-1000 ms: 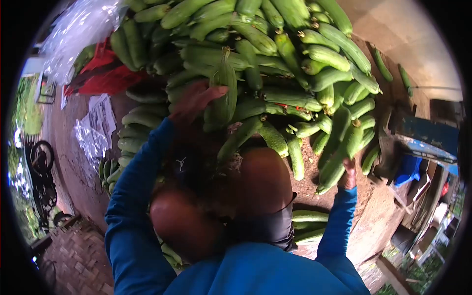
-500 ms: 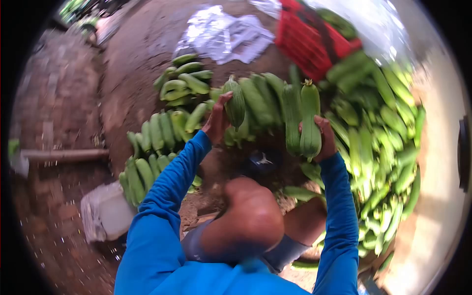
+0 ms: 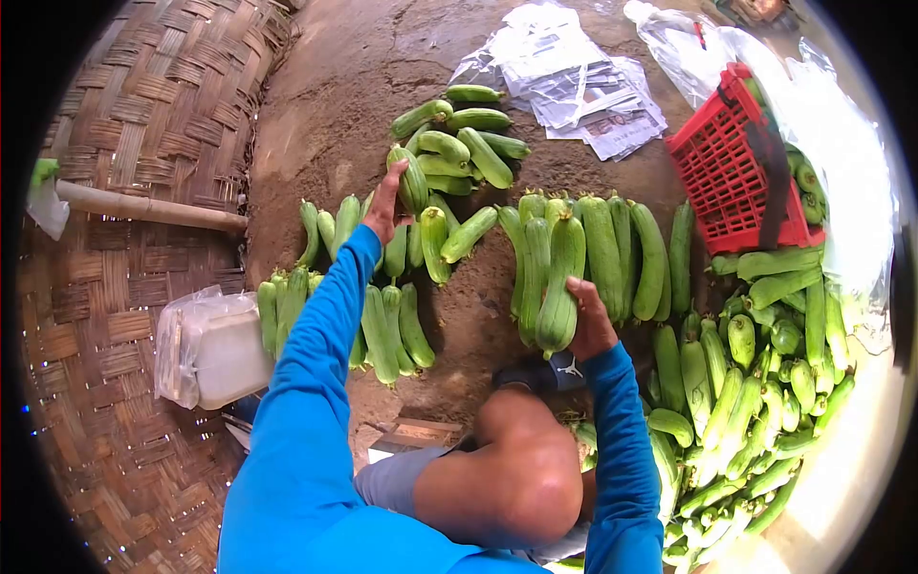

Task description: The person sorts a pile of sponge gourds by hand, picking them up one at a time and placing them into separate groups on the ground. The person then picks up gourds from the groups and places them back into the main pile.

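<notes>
My left hand (image 3: 385, 206) is wrapped round a green ribbed gourd (image 3: 411, 182), near a small pile of gourds (image 3: 469, 143) on the ground. In my right hand (image 3: 591, 320) is a long green gourd (image 3: 562, 282), held upright over a row of gourds (image 3: 602, 249) lying side by side. Below my left hand, more gourds (image 3: 382, 330) lie in rows, partly covered by my left sleeve.
A red basket (image 3: 732, 163) with gourds stands at the upper right, beside clear plastic (image 3: 851, 182). A large heap of gourds (image 3: 741, 402) lies at the right. Newspapers (image 3: 583, 86) are at the top, a plastic-wrapped container (image 3: 215, 349) and woven wall (image 3: 143, 316) at the left.
The view has swung, shifting the scene. My left hand has moved its gourd over beside the small pile. The gourd in my right hand is now over the row's left part.
</notes>
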Tool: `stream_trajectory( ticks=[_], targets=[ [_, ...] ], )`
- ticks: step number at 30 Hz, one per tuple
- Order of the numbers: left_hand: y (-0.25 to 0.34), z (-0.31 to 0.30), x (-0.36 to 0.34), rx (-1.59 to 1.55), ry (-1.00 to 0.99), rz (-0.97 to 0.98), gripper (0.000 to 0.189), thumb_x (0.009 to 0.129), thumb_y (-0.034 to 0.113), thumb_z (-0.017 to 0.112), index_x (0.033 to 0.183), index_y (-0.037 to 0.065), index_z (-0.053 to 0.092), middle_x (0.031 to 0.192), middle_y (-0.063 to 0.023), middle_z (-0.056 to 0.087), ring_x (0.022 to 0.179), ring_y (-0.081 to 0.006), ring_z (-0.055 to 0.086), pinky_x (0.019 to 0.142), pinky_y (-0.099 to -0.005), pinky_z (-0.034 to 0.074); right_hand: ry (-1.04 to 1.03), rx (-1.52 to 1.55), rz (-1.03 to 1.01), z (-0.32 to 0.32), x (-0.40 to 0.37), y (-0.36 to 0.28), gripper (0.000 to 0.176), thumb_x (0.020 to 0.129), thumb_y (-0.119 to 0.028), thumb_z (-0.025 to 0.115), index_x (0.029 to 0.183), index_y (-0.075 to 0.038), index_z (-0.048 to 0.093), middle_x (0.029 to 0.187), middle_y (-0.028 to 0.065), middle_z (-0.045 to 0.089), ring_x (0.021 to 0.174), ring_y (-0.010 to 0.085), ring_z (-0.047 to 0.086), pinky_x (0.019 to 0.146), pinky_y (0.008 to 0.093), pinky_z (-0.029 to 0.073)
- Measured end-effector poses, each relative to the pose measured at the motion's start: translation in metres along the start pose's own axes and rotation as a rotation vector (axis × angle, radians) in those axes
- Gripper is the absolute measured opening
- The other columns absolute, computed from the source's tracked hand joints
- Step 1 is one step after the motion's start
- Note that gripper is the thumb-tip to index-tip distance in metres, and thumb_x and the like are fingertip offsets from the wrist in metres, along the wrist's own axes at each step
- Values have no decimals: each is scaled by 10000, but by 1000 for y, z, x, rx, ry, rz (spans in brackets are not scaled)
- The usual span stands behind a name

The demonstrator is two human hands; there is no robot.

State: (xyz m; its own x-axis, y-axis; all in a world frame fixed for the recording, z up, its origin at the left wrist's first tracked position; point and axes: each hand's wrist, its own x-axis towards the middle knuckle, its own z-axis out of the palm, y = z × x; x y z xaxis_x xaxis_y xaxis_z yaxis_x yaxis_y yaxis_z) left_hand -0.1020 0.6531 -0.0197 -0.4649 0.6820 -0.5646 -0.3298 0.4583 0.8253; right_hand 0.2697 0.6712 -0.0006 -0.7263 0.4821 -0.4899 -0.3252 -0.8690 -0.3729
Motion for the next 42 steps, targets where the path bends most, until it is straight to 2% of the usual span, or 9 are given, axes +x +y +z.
stream_trajectory(
  ticks=[8,10,14,20,28,34,36,37,42],
  targets=[
    [20,24,42,-93,54,-70,508,802,593,555,981,122,622,796,-14,597,615,-97,504,561,-255,404,180,-144,92,-7,-10,-8,487,818,-459,542,934,10,600,811,96,608,730,193,596,645,291,491],
    [20,44,-8,227,-47,421,543,841,591,489,1032,99,615,873,-70,624,738,-149,578,615,-284,464,-86,-252,-154,-20,-6,-6,527,882,-492,499,979,13,612,890,103,612,741,167,577,674,283,468],
    [-54,57,-85,48,-718,-18,600,848,514,543,1313,136,503,1101,-46,608,879,-157,581,739,-287,485,-206,-16,-232,-2,7,15,658,858,-637,461,904,6,591,834,77,561,749,155,507,638,271,410],
    [-96,69,-165,-354,-604,-189,491,944,412,496,1288,62,497,1116,-51,604,957,-145,596,821,-318,514,-320,-221,177,-6,24,43,673,855,-634,483,1021,12,575,857,71,582,679,134,520,581,248,423],
    [-129,32,-190,-448,-346,-168,409,956,422,482,1149,74,577,1001,-41,633,845,-125,630,743,-272,538,119,-250,429,41,24,90,488,837,-476,529,1005,-23,597,778,97,603,612,189,549,530,284,458],
    [-126,-2,-158,-147,-88,-177,598,816,516,626,1158,30,562,1024,-79,619,857,-125,622,652,-309,549,156,-424,313,4,67,114,432,854,-425,586,1032,-32,603,871,100,650,707,194,652,577,292,525],
    [-123,-11,-129,-105,79,-88,602,789,529,651,1101,20,572,959,-87,624,806,-164,627,629,-338,547,-193,-1073,-46,-7,84,113,456,850,-456,597,1006,-28,612,875,88,648,706,189,650,577,301,526],
    [-122,-16,-113,-1,187,-52,628,788,536,651,1120,11,563,927,-83,631,823,-171,624,639,-349,543,145,-912,282,13,83,100,504,860,-478,597,972,11,635,823,105,627,747,198,602,672,316,493],
    [-117,-54,-39,512,341,113,685,767,548,663,1139,-10,528,962,-166,634,899,-276,628,746,-407,519,156,-1288,157,35,125,84,697,768,-663,597,862,26,645,750,106,639,631,217,587,601,356,464]
  ],
)
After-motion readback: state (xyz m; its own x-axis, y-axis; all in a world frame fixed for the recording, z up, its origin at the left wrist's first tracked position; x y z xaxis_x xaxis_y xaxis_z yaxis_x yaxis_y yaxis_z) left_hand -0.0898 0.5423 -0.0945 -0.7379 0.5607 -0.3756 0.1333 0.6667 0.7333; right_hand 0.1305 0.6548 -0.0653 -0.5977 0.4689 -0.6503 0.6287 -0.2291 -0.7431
